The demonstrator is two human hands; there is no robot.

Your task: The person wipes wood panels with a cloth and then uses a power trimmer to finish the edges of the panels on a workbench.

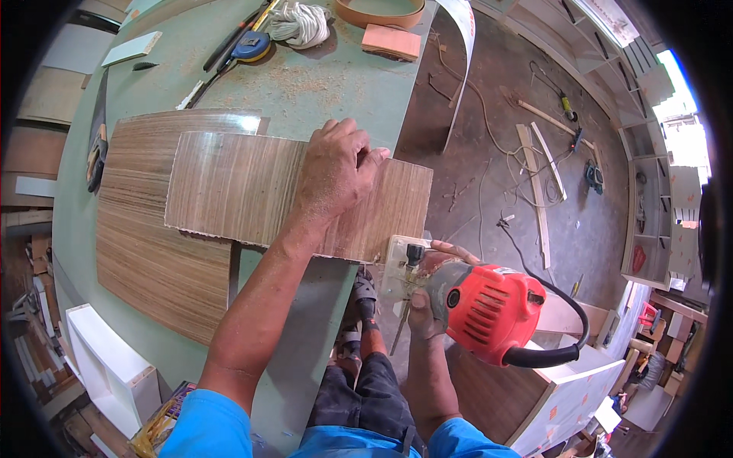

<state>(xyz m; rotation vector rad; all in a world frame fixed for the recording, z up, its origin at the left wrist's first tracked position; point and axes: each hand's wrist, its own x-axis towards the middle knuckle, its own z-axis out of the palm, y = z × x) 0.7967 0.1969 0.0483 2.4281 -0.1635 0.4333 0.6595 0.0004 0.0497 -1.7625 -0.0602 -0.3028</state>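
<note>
Head view, striped board [237, 183] running left-right, overhanging the counter [343, 95], our left grip [336, 172] atop, closure unclear, our right grip [427, 309] wrapped round a red power tool [489, 309], white panel [569, 404], orange marks illegible.

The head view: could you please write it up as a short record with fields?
Left hand: on the upper board, at its far edge
Right hand: holding the red tool
Tool base: at the upper board's near right corner
Upper board: overlaps the lower board, its right end past the table's edge
Table: green, sawdust-strewn; tape measure and rope at far side
</note>
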